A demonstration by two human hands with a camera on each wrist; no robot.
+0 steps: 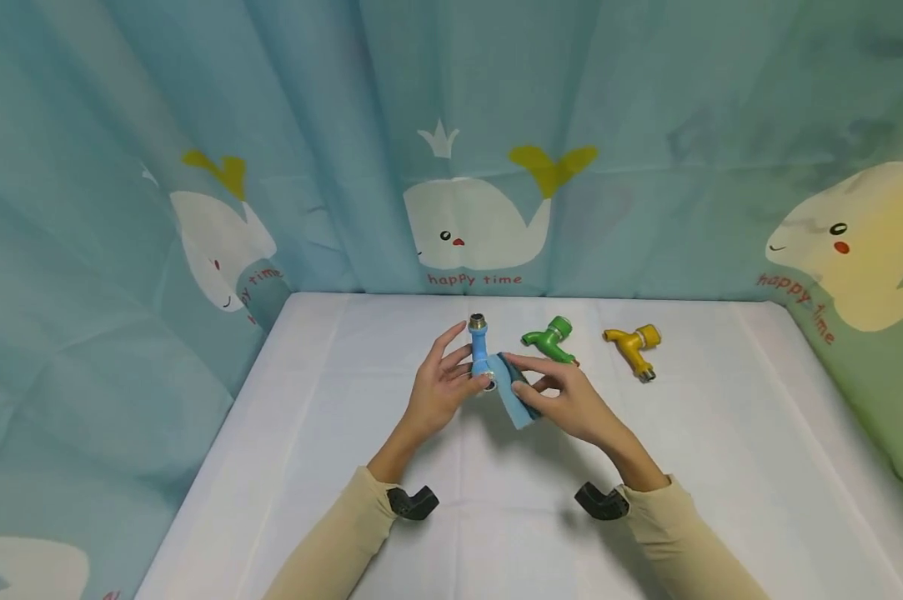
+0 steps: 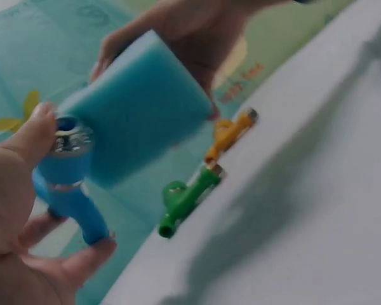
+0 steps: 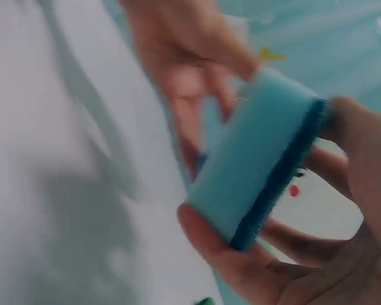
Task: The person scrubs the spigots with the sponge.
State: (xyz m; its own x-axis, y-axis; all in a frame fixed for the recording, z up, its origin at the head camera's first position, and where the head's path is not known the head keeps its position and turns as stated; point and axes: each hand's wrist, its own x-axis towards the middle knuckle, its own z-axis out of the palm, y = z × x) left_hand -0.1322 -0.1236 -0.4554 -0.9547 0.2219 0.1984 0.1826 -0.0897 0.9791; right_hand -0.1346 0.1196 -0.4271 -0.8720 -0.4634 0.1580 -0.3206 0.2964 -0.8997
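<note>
A blue tap (image 1: 479, 346) with a metal threaded end is held up above the table by my left hand (image 1: 438, 390). In the left wrist view, thumb and fingers pinch the tap (image 2: 66, 168) at its two ends. My right hand (image 1: 571, 400) grips a sponge (image 1: 513, 398), light blue with a dark scouring side. The sponge's light blue face is against or very close to the tap's side; in the right wrist view the sponge (image 3: 260, 159) mostly hides the tap.
On the white table (image 1: 331, 433), a green tap (image 1: 549, 337) and a yellow tap (image 1: 633, 348) lie beyond my right hand. A whale-print curtain (image 1: 331, 167) hangs behind and at both sides of the table.
</note>
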